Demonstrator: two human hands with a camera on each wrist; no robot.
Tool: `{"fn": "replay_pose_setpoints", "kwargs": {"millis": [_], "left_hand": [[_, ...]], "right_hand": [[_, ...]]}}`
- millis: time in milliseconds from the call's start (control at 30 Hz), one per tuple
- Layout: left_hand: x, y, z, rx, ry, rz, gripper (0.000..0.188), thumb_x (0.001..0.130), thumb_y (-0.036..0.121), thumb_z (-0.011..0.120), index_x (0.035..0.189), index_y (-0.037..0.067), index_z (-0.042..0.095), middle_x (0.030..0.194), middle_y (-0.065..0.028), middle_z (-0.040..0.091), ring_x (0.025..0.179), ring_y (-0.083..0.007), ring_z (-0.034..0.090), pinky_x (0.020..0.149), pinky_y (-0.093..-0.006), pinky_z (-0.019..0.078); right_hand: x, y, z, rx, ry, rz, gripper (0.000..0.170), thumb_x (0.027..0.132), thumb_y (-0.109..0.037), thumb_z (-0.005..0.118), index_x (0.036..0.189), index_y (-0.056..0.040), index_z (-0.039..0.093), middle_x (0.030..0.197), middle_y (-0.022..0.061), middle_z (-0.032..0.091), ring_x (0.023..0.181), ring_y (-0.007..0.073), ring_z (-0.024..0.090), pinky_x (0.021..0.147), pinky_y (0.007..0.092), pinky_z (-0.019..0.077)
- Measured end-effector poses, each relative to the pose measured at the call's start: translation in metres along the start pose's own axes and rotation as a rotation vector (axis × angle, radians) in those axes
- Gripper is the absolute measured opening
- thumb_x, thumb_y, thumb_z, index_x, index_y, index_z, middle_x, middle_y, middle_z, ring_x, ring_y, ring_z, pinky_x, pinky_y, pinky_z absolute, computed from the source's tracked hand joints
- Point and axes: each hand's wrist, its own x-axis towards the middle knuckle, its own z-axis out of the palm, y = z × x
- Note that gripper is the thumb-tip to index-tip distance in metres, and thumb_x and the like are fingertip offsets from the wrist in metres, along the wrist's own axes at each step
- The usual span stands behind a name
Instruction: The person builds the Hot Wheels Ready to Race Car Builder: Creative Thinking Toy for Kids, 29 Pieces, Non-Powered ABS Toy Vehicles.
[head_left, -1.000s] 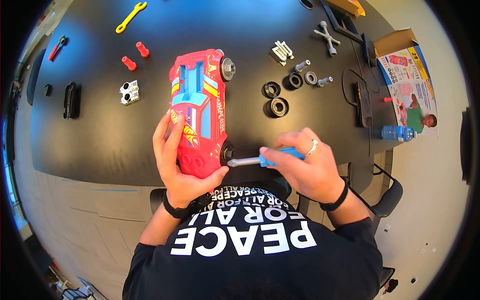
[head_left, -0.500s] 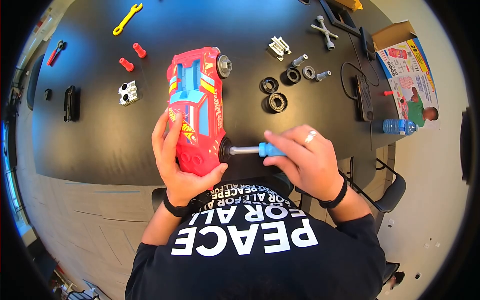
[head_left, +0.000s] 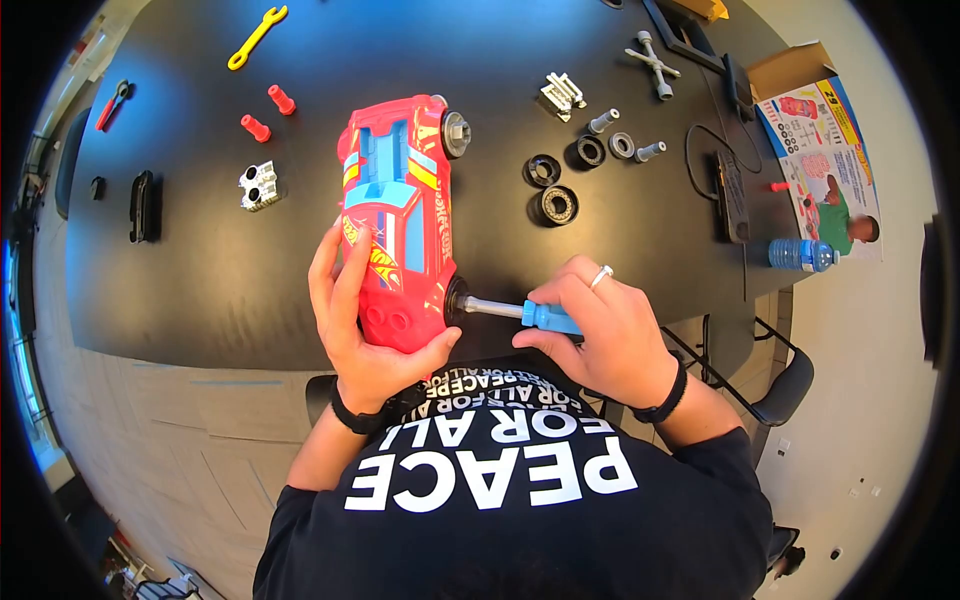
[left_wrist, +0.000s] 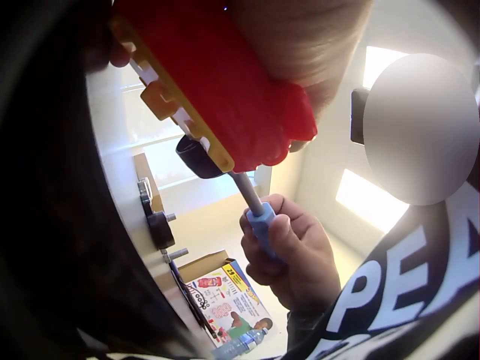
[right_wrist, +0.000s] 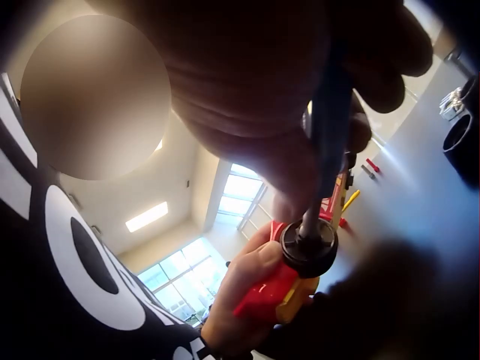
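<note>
So left fingers gripped one "HOT WHEELS" car, right fingers held one blue screwdriver, and the shirt said "PEACE FOR ALL".

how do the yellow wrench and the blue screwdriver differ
The wrench is yellow, while the screwdriver has a blue handle and grey shaft. The wrench lies on the table; the screwdriver is held in the right hand, its tip at a wheel of the toy car. Both are tools.
</note>
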Motion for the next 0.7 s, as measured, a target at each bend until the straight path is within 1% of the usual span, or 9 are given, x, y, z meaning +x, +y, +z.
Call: {"fn": "replay_pose_setpoints", "kwargs": {"millis": [233, 300, 367, 400, 467, 533, 600, 667, 700], "left_hand": [[0.003, 0.001, -0.001, 0.100, -0.036, 0.075, 0.115, 0.065, 0.043, 0.106, 0.161, 0.001, 0.057, 0.166, -0.0263, 0.044, 0.151, -0.0403, 0.052, 0.119, -0.0530, 0.0501], [-0.004, -0.005, 0.000, -0.102, 0.037, -0.018, 0.118, 0.067, 0.045, 0.106, 0.162, -0.002, 0.053, 0.166, -0.0255, 0.044, 0.153, -0.0383, 0.050, 0.121, -0.0517, 0.0504], [-0.002, -0.004, -0.005, -0.403, 0.068, -0.154, 0.123, 0.074, 0.047, 0.103, 0.167, -0.003, 0.042, 0.166, -0.0246, 0.045, 0.150, -0.0381, 0.054, 0.122, -0.0498, 0.0506], [-0.004, -0.004, -0.012, -0.590, 0.073, -0.249, 0.124, 0.076, 0.047, 0.102, 0.170, -0.002, 0.037, 0.165, -0.0246, 0.045, 0.149, -0.0385, 0.056, 0.122, -0.0503, 0.0509], [-0.009, 0.009, -0.020, -0.988, 0.068, -0.460, 0.127, 0.083, 0.048, 0.095, 0.178, 0.010, 0.019, 0.171, -0.0294, 0.039, 0.149, -0.0452, 0.055, 0.119, -0.0640, 0.0512], [-0.013, 0.014, -0.023, -1.298, -0.055, -0.567, 0.127, 0.086, 0.044, 0.091, 0.180, 0.016, 0.011, 0.172, -0.0307, 0.037, 0.152, -0.0515, 0.051, 0.120, -0.0702, 0.0466], [-0.013, 0.015, -0.022, -1.275, -0.126, -0.525, 0.124, 0.087, 0.036, 0.091, 0.179, 0.014, 0.011, 0.173, -0.0285, 0.037, 0.155, -0.0505, 0.047, 0.127, -0.0639, 0.0411], [-0.021, 0.006, -0.022, -1.093, -0.113, -0.576, 0.122, 0.086, 0.022, 0.091, 0.178, 0.009, 0.013, 0.175, -0.0248, 0.037, 0.157, -0.0447, 0.047, 0.130, -0.0576, 0.0389], [-0.026, 0.005, -0.019, -1.066, -0.106, -0.571, 0.122, 0.083, 0.015, 0.093, 0.177, 0.006, 0.016, 0.175, -0.0195, 0.039, 0.160, -0.0387, 0.045, 0.133, -0.0553, 0.0348]], "right_hand": [[-0.007, 0.011, 0.002, -0.097, -0.087, -0.021, 0.034, 0.091, -0.027, 0.090, 0.109, -0.0076, 0.068, 0.092, 0.0089, 0.068, 0.078, 0.0320, 0.068, 0.068, 0.0426, 0.0547], [-0.010, 0.018, -0.003, -0.094, -0.103, -0.059, 0.035, 0.092, -0.026, 0.088, 0.112, -0.0081, 0.065, 0.095, 0.0102, 0.068, 0.079, 0.0324, 0.069, 0.069, 0.0421, 0.0561], [-0.017, 0.029, -0.001, 0.234, -0.062, 0.231, 0.027, 0.103, -0.020, 0.080, 0.118, -0.0076, 0.061, 0.095, 0.0074, 0.069, 0.075, 0.0239, 0.068, 0.068, 0.0361, 0.0543], [-0.019, 0.037, 0.010, 0.233, -0.057, 0.229, 0.027, 0.103, -0.020, 0.080, 0.118, -0.0076, 0.061, 0.095, 0.0074, 0.069, 0.075, 0.0239, 0.068, 0.068, 0.0361, 0.0543], [-0.018, 0.047, 0.038, 0.873, 0.082, 0.355, 0.018, 0.111, -0.015, 0.068, 0.122, -0.0074, 0.057, 0.097, 0.0026, 0.069, 0.073, 0.0120, 0.064, 0.066, 0.0298, 0.0510], [-0.005, 0.031, 0.029, 1.060, -0.136, 0.525, 0.020, 0.112, -0.017, 0.069, 0.123, -0.0048, 0.058, 0.105, 0.0000, 0.070, 0.071, 0.0054, 0.059, 0.064, 0.0255, 0.0501], [-0.001, 0.021, 0.043, 1.281, -0.129, 0.467, 0.033, 0.111, -0.022, 0.074, 0.134, -0.0038, 0.059, 0.111, 0.0000, 0.070, 0.069, 0.0031, 0.058, 0.061, 0.0231, 0.0470], [0.003, 0.016, 0.047, 1.295, -0.091, 0.357, 0.049, 0.109, -0.025, 0.078, 0.147, -0.0032, 0.057, 0.122, 0.0021, 0.072, 0.078, 0.0041, 0.062, 0.070, 0.0218, 0.0508], [0.002, 0.019, 0.042, 1.288, -0.232, 0.468, 0.054, 0.106, -0.023, 0.082, 0.148, -0.0016, 0.058, 0.127, 0.0034, 0.074, 0.095, 0.0074, 0.064, 0.084, 0.0267, 0.0529]]}}
